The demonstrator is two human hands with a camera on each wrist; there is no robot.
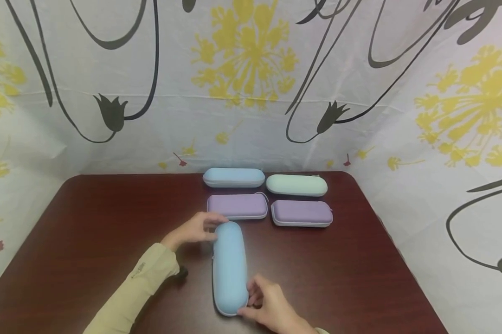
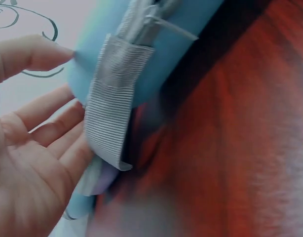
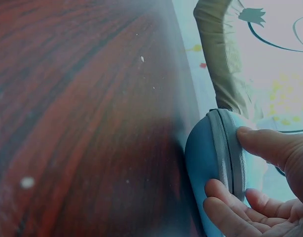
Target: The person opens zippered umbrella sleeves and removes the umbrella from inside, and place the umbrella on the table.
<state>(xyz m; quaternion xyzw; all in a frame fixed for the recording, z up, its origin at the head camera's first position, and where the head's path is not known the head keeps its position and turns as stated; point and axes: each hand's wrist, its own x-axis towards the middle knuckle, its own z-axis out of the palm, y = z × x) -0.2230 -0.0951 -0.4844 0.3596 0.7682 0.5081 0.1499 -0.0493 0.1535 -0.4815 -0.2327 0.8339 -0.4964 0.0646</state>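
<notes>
A long light-blue zippered case (image 1: 230, 269) with rounded ends lies lengthwise on the dark table in the head view. My left hand (image 1: 198, 227) holds its far end, thumb on the left side and fingers round the tip. In the left wrist view, a grey ribbed fabric tab (image 2: 112, 98) and the zipper pull (image 2: 151, 22) show between this hand and the table. At the near right end, my right hand (image 1: 272, 301) grips the case. The right wrist view shows its thumb (image 3: 270, 145) and fingertips along the grey zipper band (image 3: 228, 153).
Behind stand a second blue case (image 1: 234, 177), a mint-green case (image 1: 297, 185) and two purple cases, one left (image 1: 237, 207) and one right (image 1: 302, 213). A patterned cloth (image 1: 251, 130) hangs behind and beside the brown table (image 1: 109, 222).
</notes>
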